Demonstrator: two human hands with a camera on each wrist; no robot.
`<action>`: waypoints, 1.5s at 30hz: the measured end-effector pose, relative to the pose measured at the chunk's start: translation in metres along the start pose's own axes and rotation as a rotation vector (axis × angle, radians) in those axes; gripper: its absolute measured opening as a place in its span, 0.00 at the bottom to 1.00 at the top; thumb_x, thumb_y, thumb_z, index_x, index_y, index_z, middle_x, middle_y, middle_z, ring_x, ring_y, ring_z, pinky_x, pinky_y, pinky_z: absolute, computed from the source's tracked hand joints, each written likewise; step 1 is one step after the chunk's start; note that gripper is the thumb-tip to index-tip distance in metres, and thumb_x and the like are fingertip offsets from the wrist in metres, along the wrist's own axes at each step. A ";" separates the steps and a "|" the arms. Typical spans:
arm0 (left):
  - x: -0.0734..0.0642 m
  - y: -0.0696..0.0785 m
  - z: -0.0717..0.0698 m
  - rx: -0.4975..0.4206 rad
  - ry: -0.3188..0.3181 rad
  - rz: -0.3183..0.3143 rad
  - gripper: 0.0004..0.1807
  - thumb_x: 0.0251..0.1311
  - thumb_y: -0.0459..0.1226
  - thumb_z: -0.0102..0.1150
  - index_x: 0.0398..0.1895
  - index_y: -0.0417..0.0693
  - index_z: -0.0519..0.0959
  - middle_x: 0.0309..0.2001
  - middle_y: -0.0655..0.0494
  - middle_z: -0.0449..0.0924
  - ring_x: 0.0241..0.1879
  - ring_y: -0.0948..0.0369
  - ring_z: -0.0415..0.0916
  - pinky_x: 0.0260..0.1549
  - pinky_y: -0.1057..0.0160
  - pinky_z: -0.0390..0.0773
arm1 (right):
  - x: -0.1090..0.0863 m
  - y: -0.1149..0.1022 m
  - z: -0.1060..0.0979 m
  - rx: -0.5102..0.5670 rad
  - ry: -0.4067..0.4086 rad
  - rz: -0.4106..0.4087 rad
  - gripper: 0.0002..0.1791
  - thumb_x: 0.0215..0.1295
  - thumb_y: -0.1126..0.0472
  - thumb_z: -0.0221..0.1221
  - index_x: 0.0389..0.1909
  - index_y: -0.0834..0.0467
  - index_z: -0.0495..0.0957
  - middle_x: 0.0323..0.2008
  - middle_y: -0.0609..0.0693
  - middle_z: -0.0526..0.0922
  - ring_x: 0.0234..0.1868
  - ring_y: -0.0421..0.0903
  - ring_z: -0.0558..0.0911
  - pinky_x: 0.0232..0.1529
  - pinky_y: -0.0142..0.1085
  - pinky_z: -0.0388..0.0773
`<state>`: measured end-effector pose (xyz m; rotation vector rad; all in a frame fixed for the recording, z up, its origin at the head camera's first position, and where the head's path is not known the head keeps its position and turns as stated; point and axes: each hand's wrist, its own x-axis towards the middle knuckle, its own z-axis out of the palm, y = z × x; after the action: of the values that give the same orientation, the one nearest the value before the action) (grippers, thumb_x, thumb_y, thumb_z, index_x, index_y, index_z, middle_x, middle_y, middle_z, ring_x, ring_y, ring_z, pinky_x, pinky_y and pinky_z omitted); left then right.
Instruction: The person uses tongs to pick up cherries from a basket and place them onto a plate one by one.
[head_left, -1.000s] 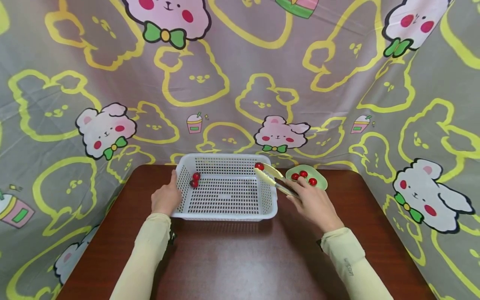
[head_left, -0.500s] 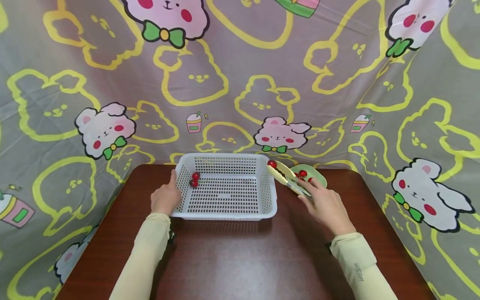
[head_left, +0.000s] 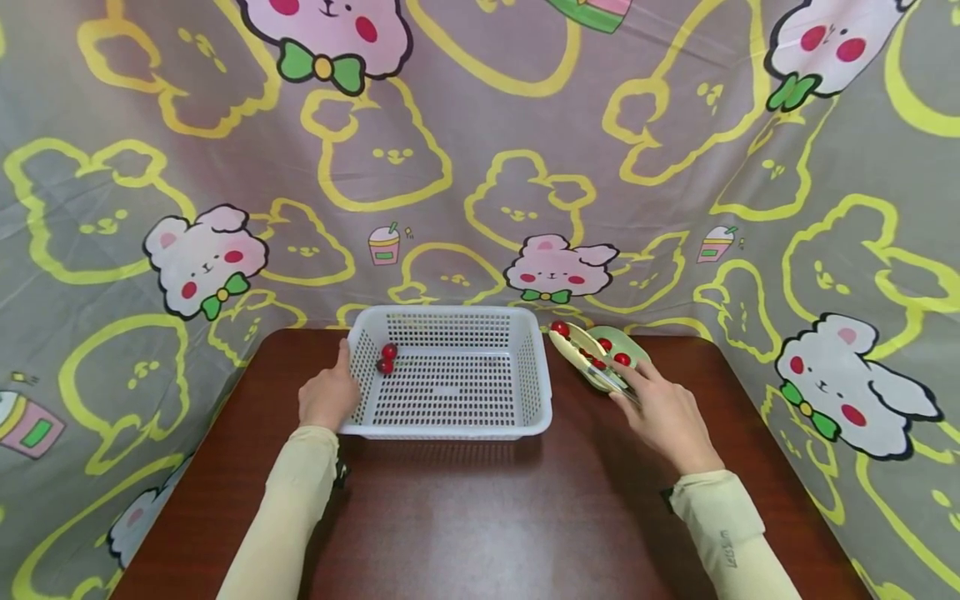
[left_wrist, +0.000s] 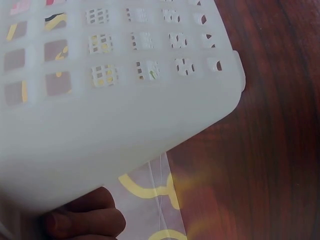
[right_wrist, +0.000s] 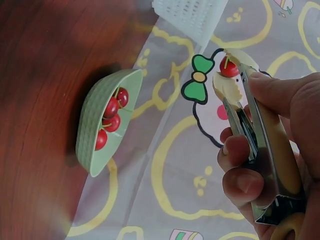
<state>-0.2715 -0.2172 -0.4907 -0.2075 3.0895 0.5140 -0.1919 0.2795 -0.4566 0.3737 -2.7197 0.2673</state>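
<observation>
My left hand [head_left: 328,396] grips the left side of a white plastic basket [head_left: 450,434]; the left wrist view shows curled fingertips [left_wrist: 95,220] below its perforated wall. Two red cherries [head_left: 386,366] lie in the basket's left part. My right hand [head_left: 671,421] holds metal tongs [right_wrist: 272,165] with cream-coloured tips, thumb along one arm and fingers curled round the other. Between those tips a single stemmed cherry [right_wrist: 229,67] is pinched. In the head view the tongs overlap a light green bowl [right_wrist: 89,127], right of the basket, where several cherries [right_wrist: 111,107] lie.
Everything stands on a dark reddish-brown wooden table [head_left: 465,517]. A grey patterned cloth [head_left: 420,175] with yellow outlines and white cartoon bears rises behind it and along both sides. The basket and bowl are near the table's back edge.
My right hand has moved to the right with the tongs and the pinched cherry, from over the basket's right end to beside the bowl. The left hand keeps its hold on the basket.
</observation>
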 end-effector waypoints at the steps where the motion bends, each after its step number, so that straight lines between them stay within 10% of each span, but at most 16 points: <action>1: 0.000 0.000 0.000 -0.001 0.001 0.000 0.43 0.73 0.39 0.46 0.85 0.47 0.40 0.22 0.43 0.74 0.20 0.49 0.71 0.25 0.51 0.71 | 0.000 0.001 0.000 0.001 -0.002 0.002 0.26 0.67 0.54 0.68 0.66 0.52 0.79 0.39 0.53 0.74 0.18 0.47 0.66 0.24 0.44 0.69; 45: -0.003 0.002 -0.003 -0.007 0.013 0.002 0.43 0.72 0.38 0.46 0.85 0.46 0.39 0.22 0.44 0.74 0.19 0.50 0.72 0.24 0.53 0.70 | -0.016 0.035 0.007 -0.002 -0.007 0.056 0.25 0.67 0.56 0.67 0.65 0.54 0.79 0.37 0.54 0.74 0.17 0.47 0.67 0.21 0.43 0.66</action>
<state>-0.2685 -0.2153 -0.4874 -0.2088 3.1007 0.5259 -0.1908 0.3146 -0.4743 0.2990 -2.7403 0.2789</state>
